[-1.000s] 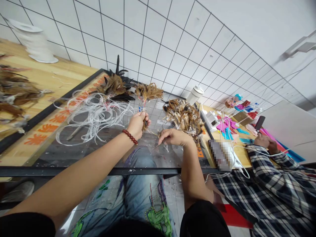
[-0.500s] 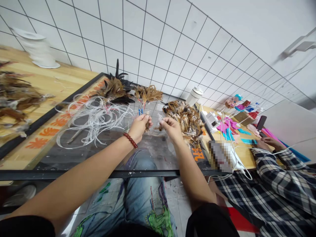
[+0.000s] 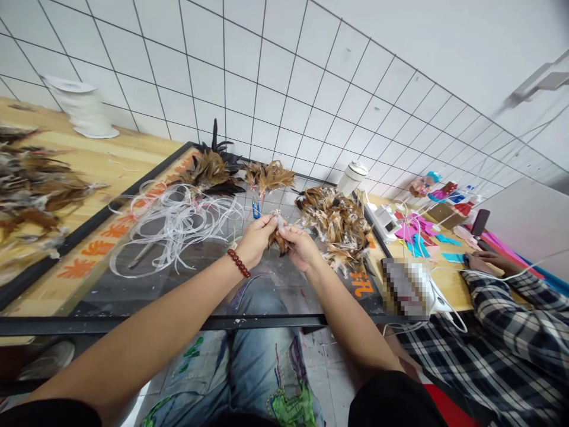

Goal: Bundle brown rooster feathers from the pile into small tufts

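My left hand (image 3: 254,238), with a beaded bracelet (image 3: 239,263) at its wrist, pinches a small bunch of brown feathers (image 3: 278,243) by the pale quill end. My right hand (image 3: 302,244) meets it there, thumb and finger closed on the same feathers; their fluffy part hangs below the fingertips. Just beyond my fingers lie blue-handled thread snips (image 3: 256,209). To the right of my hands spreads a heap of brown feathers (image 3: 335,222). Behind them stand a tied brown feather bunch (image 3: 269,176) and a darker feather bunch (image 3: 208,170).
Coiled clear plastic strip (image 3: 164,225) covers the glass tabletop's left side. A white spool (image 3: 84,107) and more feathers (image 3: 31,184) lie farther left. At right are a white bottle (image 3: 352,177), a power strip (image 3: 438,296) with cables, coloured cloth pieces (image 3: 418,228) and a co-worker's plaid sleeve (image 3: 498,302).
My hands were apart, each holding feathers; now my right hand has moved left and the two meet at one bunch. The whole view has shifted slightly.
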